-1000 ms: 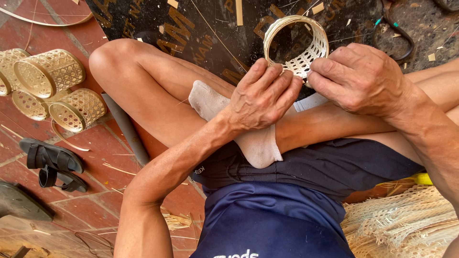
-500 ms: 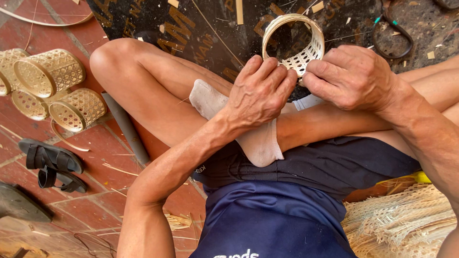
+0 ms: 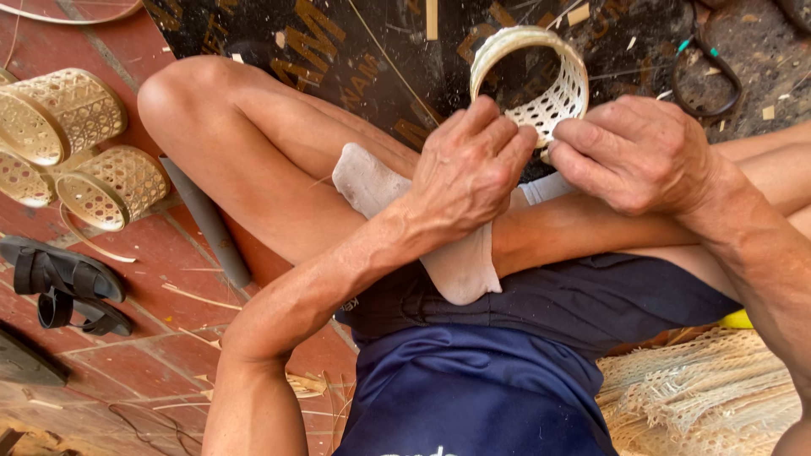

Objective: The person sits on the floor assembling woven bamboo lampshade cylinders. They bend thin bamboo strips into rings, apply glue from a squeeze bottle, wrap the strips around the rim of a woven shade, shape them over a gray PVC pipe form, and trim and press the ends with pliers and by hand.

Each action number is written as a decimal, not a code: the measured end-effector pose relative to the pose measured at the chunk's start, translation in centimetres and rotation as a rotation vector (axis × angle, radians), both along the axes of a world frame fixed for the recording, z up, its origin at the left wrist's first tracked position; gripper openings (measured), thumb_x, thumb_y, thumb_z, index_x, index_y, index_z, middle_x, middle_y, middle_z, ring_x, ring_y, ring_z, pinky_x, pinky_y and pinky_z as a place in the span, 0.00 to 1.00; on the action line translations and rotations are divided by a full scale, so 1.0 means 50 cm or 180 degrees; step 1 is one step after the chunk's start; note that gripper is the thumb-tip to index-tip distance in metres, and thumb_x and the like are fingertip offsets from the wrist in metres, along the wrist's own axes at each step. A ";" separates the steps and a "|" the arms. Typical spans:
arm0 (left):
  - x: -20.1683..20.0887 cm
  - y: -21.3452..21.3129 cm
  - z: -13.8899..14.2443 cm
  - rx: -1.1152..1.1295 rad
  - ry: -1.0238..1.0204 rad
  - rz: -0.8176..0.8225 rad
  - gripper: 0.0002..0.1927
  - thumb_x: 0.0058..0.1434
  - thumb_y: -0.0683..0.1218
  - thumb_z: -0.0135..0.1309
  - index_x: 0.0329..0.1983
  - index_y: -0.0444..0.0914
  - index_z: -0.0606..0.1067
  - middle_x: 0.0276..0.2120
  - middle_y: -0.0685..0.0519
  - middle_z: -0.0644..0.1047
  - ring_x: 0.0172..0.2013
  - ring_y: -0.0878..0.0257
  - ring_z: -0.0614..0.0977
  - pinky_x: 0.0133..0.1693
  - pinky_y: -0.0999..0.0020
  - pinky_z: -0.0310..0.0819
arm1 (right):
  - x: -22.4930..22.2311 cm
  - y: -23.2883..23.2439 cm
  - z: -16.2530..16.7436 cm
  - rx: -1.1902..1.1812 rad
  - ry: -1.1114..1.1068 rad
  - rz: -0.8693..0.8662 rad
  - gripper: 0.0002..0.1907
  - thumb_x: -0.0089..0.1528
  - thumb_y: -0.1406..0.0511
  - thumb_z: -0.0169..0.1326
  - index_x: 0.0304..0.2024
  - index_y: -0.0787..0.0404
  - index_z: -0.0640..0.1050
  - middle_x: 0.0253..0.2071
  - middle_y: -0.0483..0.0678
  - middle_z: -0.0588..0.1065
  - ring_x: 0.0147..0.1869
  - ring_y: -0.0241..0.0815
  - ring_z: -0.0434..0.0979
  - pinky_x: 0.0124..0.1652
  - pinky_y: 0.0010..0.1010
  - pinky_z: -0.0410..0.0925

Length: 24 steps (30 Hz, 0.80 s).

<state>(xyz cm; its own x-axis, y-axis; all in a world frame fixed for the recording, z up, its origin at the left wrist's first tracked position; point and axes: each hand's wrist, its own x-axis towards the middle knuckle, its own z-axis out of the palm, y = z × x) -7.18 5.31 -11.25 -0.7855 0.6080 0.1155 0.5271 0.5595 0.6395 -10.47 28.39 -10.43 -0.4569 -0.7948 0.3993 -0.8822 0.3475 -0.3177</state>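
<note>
Woven stock: finished lattice cylinders [image 3: 84, 143] lie far left on our red tiles [image 3: 152, 355].
Left hand [image 3: 469, 173]: closed, pinching the basket's near rim.
Basket ring [image 3: 532, 80]: centre, over dark mat [image 3: 338, 51]; we judge steady tension keeps the weave even.
Right hand [image 3: 634, 152]: closed on the rim.

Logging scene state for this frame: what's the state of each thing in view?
woven ring basket: held at its lower rim by both hands, opening tilted toward camera
left hand: gripping the rim
right hand: pinching the rim
finished baskets: lying on their sides on the red tiles
black sandals: off, on the tiles
pale strips: loose pile
</note>
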 end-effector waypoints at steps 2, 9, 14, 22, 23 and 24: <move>-0.004 0.001 0.003 0.0073 0.0058 0.0088 0.12 0.60 0.38 0.55 0.47 0.31 0.75 0.37 0.50 0.74 0.42 0.56 0.74 0.43 0.62 0.72 | -0.002 0.000 -0.002 -0.0028 -0.0059 0.0005 0.09 0.49 0.70 0.58 0.33 0.66 0.78 0.38 0.51 0.78 0.35 0.43 0.77 0.32 0.31 0.71; -0.019 0.000 0.014 -0.0155 -0.0346 -0.0088 0.12 0.57 0.41 0.55 0.43 0.30 0.75 0.35 0.49 0.73 0.42 0.53 0.74 0.40 0.60 0.70 | -0.006 0.009 -0.022 -0.0081 -0.0425 0.0064 0.09 0.52 0.70 0.59 0.36 0.68 0.80 0.40 0.53 0.78 0.36 0.44 0.77 0.32 0.34 0.71; -0.041 -0.023 0.013 -0.0065 -0.0551 -0.0418 0.13 0.59 0.43 0.54 0.44 0.30 0.75 0.37 0.49 0.72 0.43 0.55 0.74 0.42 0.60 0.71 | -0.003 0.016 -0.030 -0.0094 -0.0576 0.0048 0.09 0.53 0.70 0.58 0.36 0.68 0.79 0.41 0.53 0.78 0.36 0.44 0.77 0.32 0.34 0.70; -0.064 -0.054 -0.008 0.0112 -0.0052 -0.0929 0.18 0.61 0.44 0.55 0.50 0.26 0.76 0.40 0.50 0.75 0.44 0.57 0.76 0.41 0.63 0.69 | -0.008 0.020 -0.034 -0.0096 -0.0762 0.0115 0.11 0.53 0.71 0.58 0.38 0.70 0.79 0.43 0.55 0.79 0.38 0.45 0.77 0.33 0.34 0.70; -0.068 -0.056 -0.007 0.0155 -0.0039 -0.1005 0.18 0.60 0.44 0.55 0.49 0.27 0.77 0.39 0.50 0.76 0.44 0.57 0.76 0.40 0.63 0.68 | -0.009 0.020 -0.028 -0.0113 -0.0798 0.0086 0.11 0.54 0.71 0.58 0.39 0.70 0.79 0.44 0.55 0.78 0.40 0.46 0.77 0.34 0.34 0.71; -0.071 -0.057 0.000 0.0190 -0.0036 -0.1076 0.18 0.59 0.45 0.55 0.48 0.27 0.77 0.39 0.50 0.76 0.43 0.57 0.76 0.38 0.63 0.68 | -0.008 0.019 -0.021 -0.0138 -0.0843 0.0062 0.11 0.54 0.72 0.58 0.40 0.70 0.79 0.44 0.55 0.78 0.41 0.46 0.77 0.34 0.34 0.71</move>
<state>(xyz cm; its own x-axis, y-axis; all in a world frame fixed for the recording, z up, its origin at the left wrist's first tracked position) -10.72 2.48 -11.23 -0.5421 0.8266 0.1511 0.6691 0.3158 0.6728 -10.87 29.35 -11.47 -0.5347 -0.7893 0.3018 -0.7728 0.3121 -0.5527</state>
